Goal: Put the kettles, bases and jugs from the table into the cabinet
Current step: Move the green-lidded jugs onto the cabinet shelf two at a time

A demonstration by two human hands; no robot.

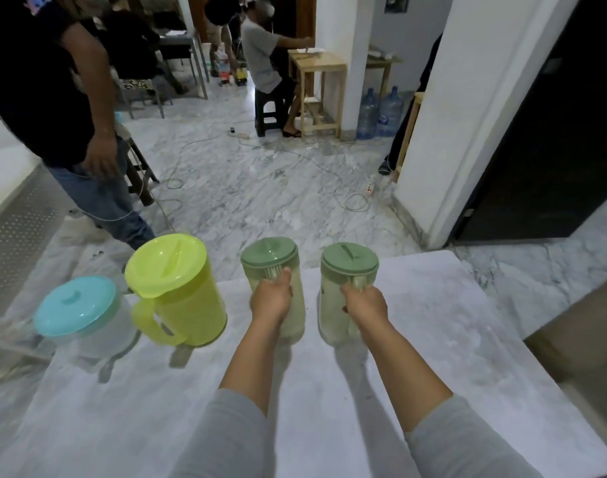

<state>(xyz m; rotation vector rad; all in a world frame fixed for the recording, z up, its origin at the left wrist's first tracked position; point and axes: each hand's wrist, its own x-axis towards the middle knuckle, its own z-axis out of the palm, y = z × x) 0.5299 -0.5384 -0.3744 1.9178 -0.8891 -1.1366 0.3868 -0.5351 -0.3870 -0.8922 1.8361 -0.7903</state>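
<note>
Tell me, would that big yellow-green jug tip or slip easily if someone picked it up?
Probably not. The yellow-green jug looks like thin plastic, so likely light and stiff. Whether it holds liquid cannot be told through its tinted wall. Its moulded side handle should give a sure grip. It is tall, so a push near the lid might tip it on the smooth table.

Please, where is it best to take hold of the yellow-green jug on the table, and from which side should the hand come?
Probably by its handle. The yellow-green jug stands upright on the table, lid on, and its open loop handle faces the near-left, toward the person. A hand coming from that near side can curl its fingers through the loop. The blue-lidded jug stands close on the left, so approach from the front rather than sideways.
</note>
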